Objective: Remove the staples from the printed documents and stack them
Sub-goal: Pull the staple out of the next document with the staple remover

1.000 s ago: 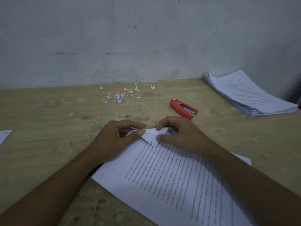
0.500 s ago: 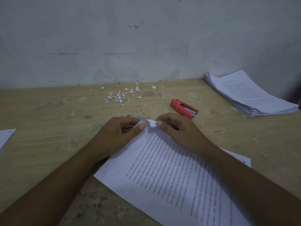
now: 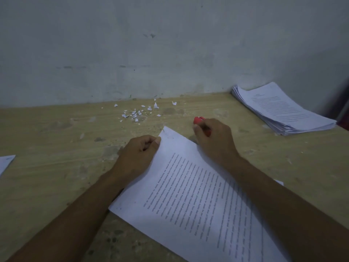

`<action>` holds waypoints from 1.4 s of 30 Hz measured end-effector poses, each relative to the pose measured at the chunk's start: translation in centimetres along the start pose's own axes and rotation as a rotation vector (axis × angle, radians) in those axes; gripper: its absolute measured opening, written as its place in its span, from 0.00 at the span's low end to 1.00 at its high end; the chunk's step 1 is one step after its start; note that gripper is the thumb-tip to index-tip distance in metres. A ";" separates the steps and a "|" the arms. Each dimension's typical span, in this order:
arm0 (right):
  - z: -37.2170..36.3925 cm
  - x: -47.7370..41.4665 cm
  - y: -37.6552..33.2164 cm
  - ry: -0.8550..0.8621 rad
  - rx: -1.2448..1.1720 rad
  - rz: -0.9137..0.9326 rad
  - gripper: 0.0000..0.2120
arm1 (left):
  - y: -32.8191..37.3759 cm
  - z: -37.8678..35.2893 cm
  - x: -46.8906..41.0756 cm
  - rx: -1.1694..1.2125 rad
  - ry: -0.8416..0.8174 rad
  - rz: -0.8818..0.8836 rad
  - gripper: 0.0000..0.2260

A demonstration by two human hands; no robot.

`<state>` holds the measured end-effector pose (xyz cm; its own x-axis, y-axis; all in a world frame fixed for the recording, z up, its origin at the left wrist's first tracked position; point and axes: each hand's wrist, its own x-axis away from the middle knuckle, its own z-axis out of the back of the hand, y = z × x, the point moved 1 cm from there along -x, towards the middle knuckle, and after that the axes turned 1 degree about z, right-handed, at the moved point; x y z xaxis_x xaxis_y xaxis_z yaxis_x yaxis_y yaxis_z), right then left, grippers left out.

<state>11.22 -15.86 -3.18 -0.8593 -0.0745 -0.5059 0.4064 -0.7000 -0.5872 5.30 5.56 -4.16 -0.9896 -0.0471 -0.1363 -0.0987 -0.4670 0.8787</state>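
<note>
A printed document (image 3: 192, 197) lies at an angle on the wooden table (image 3: 56, 148) in front of me. My left hand (image 3: 137, 154) pinches its left edge just below the far corner, where a small staple mark shows. My right hand (image 3: 213, 138) has reached past the corner and curls round the red staple remover (image 3: 198, 121), most of which it hides. A stack of printed sheets (image 3: 283, 110) sits at the far right of the table.
Several small torn paper scraps (image 3: 136, 113) are scattered near the wall behind the document. Another sheet's corner (image 3: 5, 163) shows at the left edge. A grey wall (image 3: 170, 44) closes off the back of the table.
The folded corner of the document now lies flat. My right hand left the corner and moved back right onto the red staple remover. My left hand stayed at the paper's edge.
</note>
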 end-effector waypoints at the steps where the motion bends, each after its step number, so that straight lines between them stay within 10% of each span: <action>1: 0.1 -0.5 0.7 0.020 0.098 -0.014 0.05 | 0.0 -0.1 0.1 0.011 0.005 -0.004 0.13; 14: -0.6 -2.3 2.9 -0.198 0.578 -0.067 0.20 | 0.2 0.1 0.7 0.067 -0.016 -0.013 0.13; 29: 5.1 1.2 -4.2 -0.463 -0.415 -0.252 0.18 | 0.1 0.1 0.5 -0.003 -0.006 -0.037 0.14; 42: 2.4 3.5 -6.3 -0.643 -0.399 -0.492 0.20 | -0.4 0.1 0.2 -0.031 0.007 -0.056 0.21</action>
<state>4.95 -13.47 0.28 -0.9235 -0.2986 0.2409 -0.0781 -0.4685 -0.8800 5.16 5.84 -4.47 -0.9818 -0.0262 -0.1884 -0.1508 -0.4967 0.8548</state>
